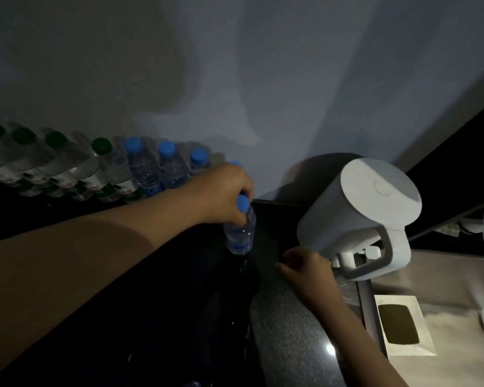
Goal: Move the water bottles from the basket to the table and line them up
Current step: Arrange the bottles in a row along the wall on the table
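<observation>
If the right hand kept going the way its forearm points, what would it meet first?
Likely the blue-capped bottle that the left hand grips at the neck, though depth is unclear.

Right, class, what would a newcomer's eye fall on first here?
The left hand grips a blue-capped bottle by its neck at centre. Behind it, at left, stands a row of bottles, green caps then blue. A white kettle sits at right, near the right hand.

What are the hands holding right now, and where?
Left hand grips a blue-capped bottle at its neck, just under the cap. Right hand holds nothing that shows.
</observation>
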`<action>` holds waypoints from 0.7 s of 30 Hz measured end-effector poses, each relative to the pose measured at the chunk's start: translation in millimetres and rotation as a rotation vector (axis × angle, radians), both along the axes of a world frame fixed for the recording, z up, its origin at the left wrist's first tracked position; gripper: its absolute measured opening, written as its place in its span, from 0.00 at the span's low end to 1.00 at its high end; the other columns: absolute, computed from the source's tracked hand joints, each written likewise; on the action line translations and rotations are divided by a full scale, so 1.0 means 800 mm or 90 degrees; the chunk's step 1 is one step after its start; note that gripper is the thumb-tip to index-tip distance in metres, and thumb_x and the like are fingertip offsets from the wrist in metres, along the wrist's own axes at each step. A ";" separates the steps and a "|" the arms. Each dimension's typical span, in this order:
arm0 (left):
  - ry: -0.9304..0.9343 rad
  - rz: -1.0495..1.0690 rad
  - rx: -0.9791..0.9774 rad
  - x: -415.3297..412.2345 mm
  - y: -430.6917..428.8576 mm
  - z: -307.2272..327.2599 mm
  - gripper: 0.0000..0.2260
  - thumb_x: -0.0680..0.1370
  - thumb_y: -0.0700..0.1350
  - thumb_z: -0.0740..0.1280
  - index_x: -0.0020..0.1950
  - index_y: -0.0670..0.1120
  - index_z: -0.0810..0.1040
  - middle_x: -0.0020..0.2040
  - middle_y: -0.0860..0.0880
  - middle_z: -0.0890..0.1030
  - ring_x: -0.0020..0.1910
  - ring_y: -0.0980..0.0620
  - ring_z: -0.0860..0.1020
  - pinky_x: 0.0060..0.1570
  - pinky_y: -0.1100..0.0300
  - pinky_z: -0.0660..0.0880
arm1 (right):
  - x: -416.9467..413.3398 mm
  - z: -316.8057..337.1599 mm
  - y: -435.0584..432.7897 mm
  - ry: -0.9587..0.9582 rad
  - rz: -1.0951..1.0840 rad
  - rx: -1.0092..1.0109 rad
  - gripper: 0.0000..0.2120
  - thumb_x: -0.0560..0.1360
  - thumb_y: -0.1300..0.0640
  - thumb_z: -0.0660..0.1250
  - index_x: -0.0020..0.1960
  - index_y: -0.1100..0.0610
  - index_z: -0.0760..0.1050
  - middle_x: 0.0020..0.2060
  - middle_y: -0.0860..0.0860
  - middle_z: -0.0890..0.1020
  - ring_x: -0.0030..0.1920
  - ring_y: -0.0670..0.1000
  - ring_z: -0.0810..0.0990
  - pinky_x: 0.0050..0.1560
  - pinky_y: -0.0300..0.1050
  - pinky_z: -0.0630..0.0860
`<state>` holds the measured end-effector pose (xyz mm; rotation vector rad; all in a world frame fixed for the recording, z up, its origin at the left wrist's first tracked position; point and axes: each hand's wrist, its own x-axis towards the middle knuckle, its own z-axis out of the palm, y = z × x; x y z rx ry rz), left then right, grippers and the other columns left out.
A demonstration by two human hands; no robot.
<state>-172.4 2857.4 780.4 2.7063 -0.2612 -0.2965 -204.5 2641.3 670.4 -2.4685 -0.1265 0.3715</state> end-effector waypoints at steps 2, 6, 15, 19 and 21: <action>-0.010 -0.001 0.007 0.019 -0.007 0.000 0.09 0.63 0.44 0.73 0.43 0.47 0.81 0.43 0.50 0.79 0.43 0.50 0.78 0.45 0.50 0.78 | -0.001 -0.003 -0.003 0.007 -0.006 0.004 0.12 0.70 0.55 0.72 0.52 0.57 0.80 0.39 0.48 0.81 0.41 0.46 0.79 0.41 0.35 0.71; -0.024 -0.007 0.006 0.052 -0.019 0.000 0.11 0.63 0.43 0.74 0.44 0.46 0.82 0.45 0.49 0.80 0.43 0.50 0.78 0.45 0.52 0.78 | -0.001 -0.006 -0.003 0.019 -0.015 0.011 0.12 0.70 0.56 0.72 0.53 0.58 0.80 0.43 0.51 0.84 0.44 0.49 0.81 0.46 0.40 0.75; -0.033 0.004 -0.006 0.099 -0.026 -0.016 0.12 0.64 0.43 0.74 0.46 0.44 0.82 0.45 0.48 0.81 0.43 0.49 0.79 0.44 0.53 0.79 | 0.012 -0.012 -0.002 0.020 -0.035 0.030 0.11 0.70 0.56 0.71 0.52 0.57 0.79 0.42 0.51 0.83 0.43 0.48 0.81 0.44 0.40 0.75; -0.044 0.024 -0.010 0.111 -0.025 -0.025 0.12 0.64 0.43 0.74 0.46 0.43 0.82 0.45 0.47 0.82 0.43 0.48 0.79 0.45 0.54 0.79 | 0.014 -0.017 -0.004 0.027 -0.037 0.026 0.13 0.70 0.55 0.71 0.53 0.57 0.79 0.42 0.50 0.83 0.43 0.48 0.80 0.44 0.39 0.75; -0.044 0.018 -0.008 0.116 -0.025 -0.029 0.12 0.65 0.42 0.74 0.47 0.43 0.82 0.45 0.47 0.81 0.43 0.49 0.79 0.43 0.56 0.77 | 0.014 -0.020 -0.006 0.030 -0.035 0.026 0.12 0.70 0.55 0.71 0.53 0.57 0.79 0.42 0.50 0.83 0.43 0.48 0.80 0.45 0.40 0.76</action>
